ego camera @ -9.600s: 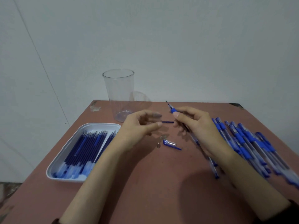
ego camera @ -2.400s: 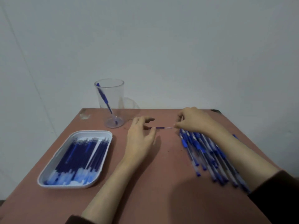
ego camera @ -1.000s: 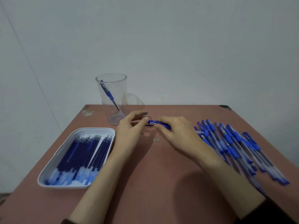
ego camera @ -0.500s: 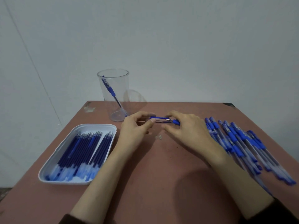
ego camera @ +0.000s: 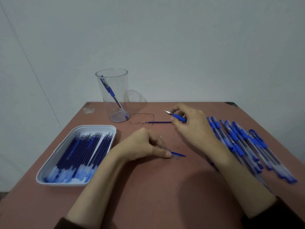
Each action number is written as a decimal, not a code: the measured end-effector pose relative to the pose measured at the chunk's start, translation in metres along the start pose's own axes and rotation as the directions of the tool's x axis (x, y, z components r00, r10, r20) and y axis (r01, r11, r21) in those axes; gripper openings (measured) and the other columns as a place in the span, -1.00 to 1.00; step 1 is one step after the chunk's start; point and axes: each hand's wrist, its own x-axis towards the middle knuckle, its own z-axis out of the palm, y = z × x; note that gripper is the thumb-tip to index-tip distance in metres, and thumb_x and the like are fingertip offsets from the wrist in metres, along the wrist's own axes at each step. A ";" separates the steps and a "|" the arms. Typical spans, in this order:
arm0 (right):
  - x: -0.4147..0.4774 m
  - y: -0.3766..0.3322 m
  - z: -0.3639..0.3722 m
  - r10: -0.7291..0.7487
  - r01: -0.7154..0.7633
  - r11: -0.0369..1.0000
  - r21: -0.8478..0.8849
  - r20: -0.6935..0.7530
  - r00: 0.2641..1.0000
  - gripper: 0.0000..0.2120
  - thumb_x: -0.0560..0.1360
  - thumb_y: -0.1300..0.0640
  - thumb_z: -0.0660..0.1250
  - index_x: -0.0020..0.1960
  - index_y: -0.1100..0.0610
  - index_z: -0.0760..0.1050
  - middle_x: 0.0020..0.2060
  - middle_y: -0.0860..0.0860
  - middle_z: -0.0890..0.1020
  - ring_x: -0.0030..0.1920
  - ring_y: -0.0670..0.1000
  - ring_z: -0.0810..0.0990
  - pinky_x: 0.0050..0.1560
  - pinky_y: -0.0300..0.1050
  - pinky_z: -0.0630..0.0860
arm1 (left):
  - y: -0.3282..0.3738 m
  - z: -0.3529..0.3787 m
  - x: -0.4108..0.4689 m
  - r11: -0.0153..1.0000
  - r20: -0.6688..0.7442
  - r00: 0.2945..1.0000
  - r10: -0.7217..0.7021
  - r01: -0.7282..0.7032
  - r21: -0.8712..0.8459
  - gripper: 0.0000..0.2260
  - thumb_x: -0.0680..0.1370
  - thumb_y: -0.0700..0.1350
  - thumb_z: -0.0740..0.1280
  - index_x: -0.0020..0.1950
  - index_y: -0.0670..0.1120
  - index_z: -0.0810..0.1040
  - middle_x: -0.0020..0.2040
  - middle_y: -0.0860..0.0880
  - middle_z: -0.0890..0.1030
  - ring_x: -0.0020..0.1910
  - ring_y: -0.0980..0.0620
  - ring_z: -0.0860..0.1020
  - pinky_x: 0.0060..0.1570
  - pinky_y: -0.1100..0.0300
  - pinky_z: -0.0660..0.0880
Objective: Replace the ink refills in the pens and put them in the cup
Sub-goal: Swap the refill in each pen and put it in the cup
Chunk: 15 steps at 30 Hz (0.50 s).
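Note:
A clear plastic cup [ego camera: 113, 90] stands at the table's far left with one blue pen [ego camera: 110, 93] leaning inside. My right hand [ego camera: 191, 126] grips a blue pen's front section [ego camera: 177, 116], metal tip pointing left, and also holds the end of a thin blue refill [ego camera: 157, 122] lying on the table. My left hand [ego camera: 143, 144] pinches a clear pen barrel with a blue clip [ego camera: 177, 155] against the tabletop.
A white tray [ego camera: 49, 177] full of blue refills sits at the left. A pile of blue pens [ego camera: 244, 146] covers the right side of the brown table [ego camera: 148, 195]. A small spring [ego camera: 161, 137] lies beside my left hand.
The pen has come apart. My left hand moved nearer and down with the barrel. My right hand moved far right with the front section, and the refill now shows on the table.

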 end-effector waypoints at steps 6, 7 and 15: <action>0.001 -0.010 0.000 0.174 -0.200 0.882 0.426 0.098 0.980 -0.92 0.51 0.15 0.36 -0.06 0.04 0.63 -0.39 -0.02 0.57 -0.45 -0.16 0.40 -0.38 -0.31 0.35 | 0.010 0.006 0.002 0.897 -0.425 0.902 -0.081 -0.120 -0.425 -0.87 0.51 -0.10 0.39 0.03 -0.05 0.67 -0.13 0.08 0.69 -0.12 0.22 0.62 -0.13 0.39 0.49; 0.002 -0.013 -0.001 0.229 -0.291 0.773 0.564 0.181 0.957 -0.92 0.52 0.17 0.33 -0.07 0.10 0.62 -0.42 0.02 0.55 -0.47 -0.12 0.37 -0.44 -0.30 0.31 | 0.010 0.005 0.004 0.859 -0.459 0.882 -0.108 -0.150 -0.489 -0.83 0.54 -0.08 0.35 0.09 -0.03 0.64 -0.08 0.08 0.69 -0.07 0.21 0.61 -0.13 0.38 0.47; -0.005 -0.025 -0.006 0.066 -0.605 0.377 0.702 0.631 0.773 -0.81 0.53 0.11 0.21 -0.06 0.20 0.55 -0.43 0.08 0.45 -0.56 -0.08 0.28 -0.57 -0.27 0.13 | 0.019 0.007 0.004 0.564 -0.353 0.935 -0.019 -0.282 -0.777 -0.80 0.51 -0.08 0.26 0.06 -0.06 0.62 -0.13 0.02 0.68 -0.12 0.14 0.63 -0.11 0.31 0.54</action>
